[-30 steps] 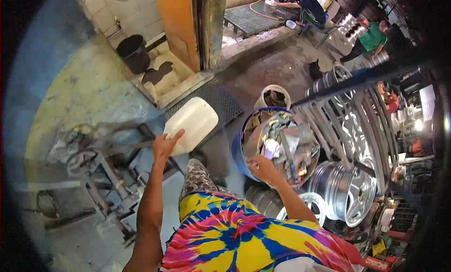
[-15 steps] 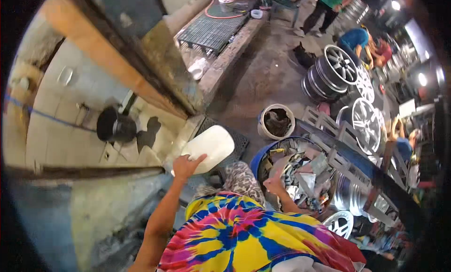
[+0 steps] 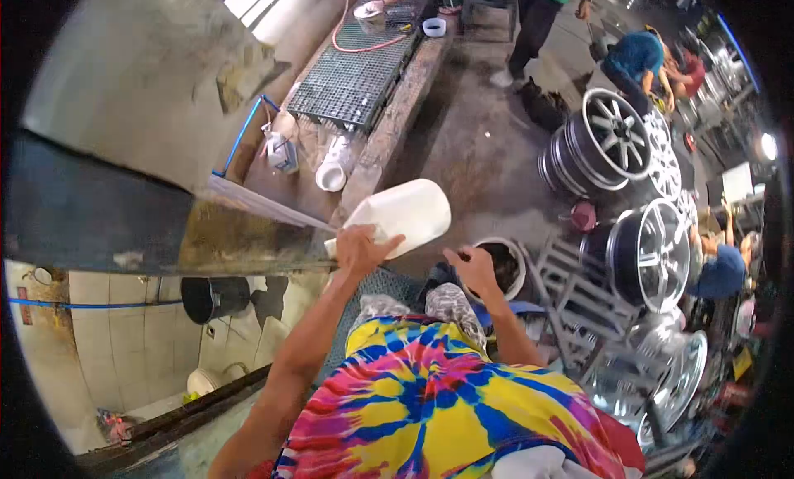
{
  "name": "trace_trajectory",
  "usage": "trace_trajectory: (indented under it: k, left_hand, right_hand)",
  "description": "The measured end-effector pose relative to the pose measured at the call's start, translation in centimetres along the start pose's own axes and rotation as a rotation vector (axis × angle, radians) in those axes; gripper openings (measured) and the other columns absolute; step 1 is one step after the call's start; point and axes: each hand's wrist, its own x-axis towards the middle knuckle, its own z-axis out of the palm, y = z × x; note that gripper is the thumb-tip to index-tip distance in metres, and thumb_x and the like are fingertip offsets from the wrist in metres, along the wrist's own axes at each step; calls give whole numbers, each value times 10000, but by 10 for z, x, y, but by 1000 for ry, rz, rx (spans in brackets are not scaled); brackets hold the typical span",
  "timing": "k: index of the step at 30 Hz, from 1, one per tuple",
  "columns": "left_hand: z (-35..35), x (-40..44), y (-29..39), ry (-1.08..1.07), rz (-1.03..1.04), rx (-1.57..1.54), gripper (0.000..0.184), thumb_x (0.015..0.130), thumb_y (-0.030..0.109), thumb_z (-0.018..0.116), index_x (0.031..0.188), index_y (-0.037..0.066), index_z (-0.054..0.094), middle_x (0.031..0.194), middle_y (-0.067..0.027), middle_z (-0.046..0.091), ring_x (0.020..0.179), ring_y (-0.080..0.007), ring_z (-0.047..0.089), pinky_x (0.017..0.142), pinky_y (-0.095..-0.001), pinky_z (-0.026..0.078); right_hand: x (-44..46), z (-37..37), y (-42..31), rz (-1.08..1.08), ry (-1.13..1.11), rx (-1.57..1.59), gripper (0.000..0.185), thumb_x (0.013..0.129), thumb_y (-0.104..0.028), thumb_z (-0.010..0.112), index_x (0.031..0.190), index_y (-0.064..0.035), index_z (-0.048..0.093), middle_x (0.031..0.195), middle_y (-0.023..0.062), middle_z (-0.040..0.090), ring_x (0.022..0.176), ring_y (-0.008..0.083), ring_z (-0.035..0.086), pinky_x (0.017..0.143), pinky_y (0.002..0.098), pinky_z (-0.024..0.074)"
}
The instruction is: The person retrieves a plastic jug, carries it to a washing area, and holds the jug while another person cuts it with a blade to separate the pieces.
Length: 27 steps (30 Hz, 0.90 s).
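Note:
A pale, cream-coloured plastic container (image 3: 409,214) is in my left hand (image 3: 361,252), whose fingers wrap its near end with the thumb along the side. My right hand (image 3: 474,270) is in front of me, over the edge of a white bucket (image 3: 519,272) with dark contents. Its fingers are curled, and I cannot make out anything in them. A gap separates my right hand from the container.
A green grate (image 3: 351,86) stands ahead beside a concrete ledge (image 3: 405,107). Wheel rims (image 3: 616,136) and a grey metal rack (image 3: 583,297) are on the right. A black bucket (image 3: 211,299) lies left. Several people work beyond.
The view has turned and moved forward, towards the grate. My left hand still carries the container. My right hand has moved from the blue drum of scraps to the white bucket.

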Motion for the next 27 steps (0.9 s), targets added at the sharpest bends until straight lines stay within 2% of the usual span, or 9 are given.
trace_trajectory:
  k: [4,11,15,16,17,20,23,25,27]
  left_hand:
    - [19,64,39,65,-73,-139,582,616,621,717,629,42,658,642,-154,635,642,-316,621,656,-432,456]
    - [74,210,42,-218,-164,-57,693,618,688,660,827,29,712,797,-183,676,802,-312,655,811,-395,483]
    - [97,317,40,-430,-245,12,725,636,708,621,889,35,715,883,-194,681,857,-316,654,796,-395,497]
    - [102,339,39,-388,-203,-61,733,641,709,614,903,32,713,898,-201,680,860,-315,657,773,-397,504]
    - [137,359,22,-240,-155,-1,708,633,706,624,847,38,717,855,-187,682,818,-314,659,752,-396,506]
    - [131,416,47,-363,-129,11,696,617,718,631,769,45,716,805,-164,683,774,-304,658,741,-396,500]
    - [153,485,70,-337,-27,-30,694,607,728,631,722,48,713,751,-160,678,741,-301,656,749,-404,490]
    - [194,520,73,-317,59,-134,695,605,732,628,718,52,713,724,-162,673,726,-303,655,757,-410,484]
    - [208,555,101,-441,-12,-106,702,614,735,618,721,48,714,711,-167,668,714,-309,656,771,-408,479]
  right_hand:
    - [115,-16,-24,-83,-50,-160,385,790,-378,672,719,-1,651,627,178,601,587,344,601,562,398,456]
    - [248,-64,-6,19,1,-100,368,782,-357,673,732,6,643,648,187,609,621,332,628,582,388,468]
    - [324,-86,47,39,2,-169,343,785,-337,664,724,-1,634,649,183,600,620,352,604,576,392,460]
    - [341,-98,59,11,15,-205,346,784,-338,664,716,-1,629,646,184,595,615,355,598,575,396,457]
    - [365,-114,67,-13,25,-245,348,782,-339,663,708,-1,624,643,184,590,610,358,591,573,400,454]
    - [408,-157,92,59,35,-229,358,780,-356,663,709,-7,629,661,188,597,626,363,597,585,417,456]
    - [457,-195,117,145,51,-297,331,788,-356,683,726,-31,657,652,163,618,603,279,624,570,366,465]
    - [489,-217,134,95,52,-421,304,786,-334,668,777,-31,658,707,181,628,666,317,637,609,398,483]
    - [512,-237,175,118,-27,-490,278,776,-306,654,802,-29,659,735,193,633,699,351,635,621,413,489]
